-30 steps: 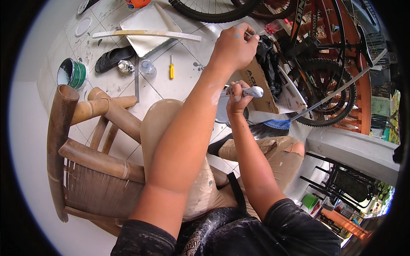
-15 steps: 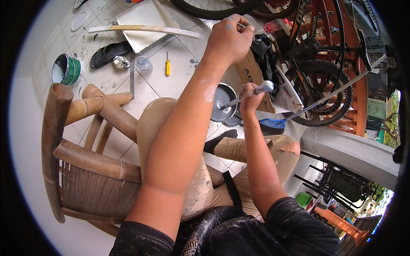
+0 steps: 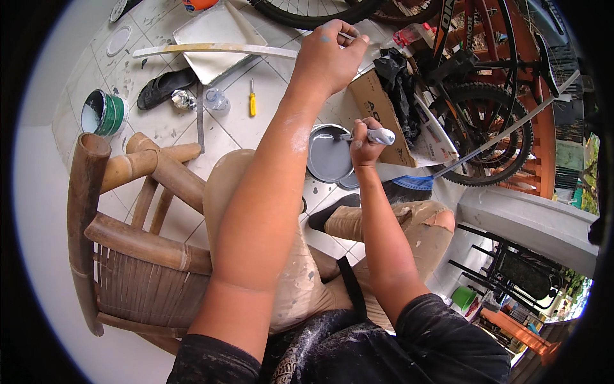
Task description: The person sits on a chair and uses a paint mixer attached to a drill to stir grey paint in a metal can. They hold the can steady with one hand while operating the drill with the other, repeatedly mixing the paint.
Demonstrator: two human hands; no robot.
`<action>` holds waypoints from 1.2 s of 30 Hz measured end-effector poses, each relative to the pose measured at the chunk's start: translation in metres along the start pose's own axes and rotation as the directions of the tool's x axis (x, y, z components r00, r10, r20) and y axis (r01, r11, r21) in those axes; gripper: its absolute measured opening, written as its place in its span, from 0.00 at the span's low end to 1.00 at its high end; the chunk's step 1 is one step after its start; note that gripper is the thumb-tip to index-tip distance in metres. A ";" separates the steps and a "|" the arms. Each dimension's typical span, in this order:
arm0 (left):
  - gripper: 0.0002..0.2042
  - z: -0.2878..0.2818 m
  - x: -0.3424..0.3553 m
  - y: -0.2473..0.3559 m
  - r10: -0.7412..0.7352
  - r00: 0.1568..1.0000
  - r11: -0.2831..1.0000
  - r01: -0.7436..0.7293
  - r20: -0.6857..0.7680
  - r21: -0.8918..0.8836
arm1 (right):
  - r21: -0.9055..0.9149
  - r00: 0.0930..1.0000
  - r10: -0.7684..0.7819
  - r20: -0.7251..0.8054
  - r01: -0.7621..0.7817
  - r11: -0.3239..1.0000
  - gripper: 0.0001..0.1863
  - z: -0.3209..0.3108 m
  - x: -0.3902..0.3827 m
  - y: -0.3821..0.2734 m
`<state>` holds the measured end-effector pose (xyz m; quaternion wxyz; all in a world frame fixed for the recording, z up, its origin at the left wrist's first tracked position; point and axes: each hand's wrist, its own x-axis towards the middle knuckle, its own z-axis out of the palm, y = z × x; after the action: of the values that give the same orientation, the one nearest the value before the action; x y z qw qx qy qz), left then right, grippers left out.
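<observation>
My right hand (image 3: 367, 146) is closed round the paint-smeared handle of a paintbrush (image 3: 382, 136). The brush's far end reaches over the grey paint in a round white tub (image 3: 311, 168), and its tip meets the paint near the far side. My left hand (image 3: 329, 56) is raised beyond the tub, its fingers pinched on something thin and pale that I mostly cannot make out. Beside that wrist ends a long pale strip (image 3: 211, 48), which crosses above a white tray-like panel (image 3: 220, 29); the wrist may hide more of it.
On the tiled floor lie a yellow-handled screwdriver (image 3: 252, 104), a plastic bottle (image 3: 216, 101), a black sandal (image 3: 165, 88) and a green paint can (image 3: 115, 115). A bamboo chair (image 3: 144, 243) stands at left. To the right are a cardboard box (image 3: 377, 109), a blue broom (image 3: 412, 183) and bicycles (image 3: 489, 134).
My left hand has moved a little left and uncovers more of the tub. My right hand has shifted slightly left, with the brush lying lower and its tip nearer the tub's far side.
</observation>
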<state>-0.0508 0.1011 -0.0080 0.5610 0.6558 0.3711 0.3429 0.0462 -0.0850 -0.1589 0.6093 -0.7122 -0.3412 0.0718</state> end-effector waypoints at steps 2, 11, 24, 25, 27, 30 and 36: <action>0.19 0.000 0.001 0.000 -0.012 1.000 1.000 0.012 0.003 0.015 | -0.107 0.999 -0.021 0.032 0.025 0.994 0.17 -0.004 0.003 0.000; 0.21 0.010 0.001 -0.002 -0.003 0.999 0.999 0.002 0.039 0.032 | 0.502 0.709 0.591 -0.384 -0.378 0.778 0.12 -0.023 0.011 0.004; 0.23 0.006 0.002 -0.009 -0.035 0.997 0.994 0.028 0.064 0.103 | -0.228 0.980 -0.143 0.139 0.172 0.958 0.17 0.005 -0.011 -0.013; 0.23 0.006 0.002 -0.010 -0.042 0.997 0.994 0.035 0.071 0.106 | -0.227 0.984 -0.107 0.145 0.139 0.964 0.17 0.008 -0.012 -0.015; 0.23 0.006 0.001 -0.011 -0.040 0.997 0.995 0.034 0.061 0.093 | -0.220 0.997 -0.036 0.070 0.051 0.974 0.16 0.011 -0.011 -0.013; 0.23 0.007 0.001 -0.010 -0.043 0.997 0.996 0.037 0.065 0.083 | -0.175 0.992 0.049 -0.115 -0.069 0.982 0.17 0.005 -0.003 0.000; 0.24 0.014 0.000 -0.005 -0.025 0.997 0.994 0.018 0.068 0.104 | 0.499 0.660 0.526 -0.537 -0.254 0.828 0.11 -0.022 0.012 0.017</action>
<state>-0.0397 0.0948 -0.0151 0.5428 0.6913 0.3756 0.2941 0.0737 -0.0962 -0.1656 0.7843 -0.6151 0.0793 0.0147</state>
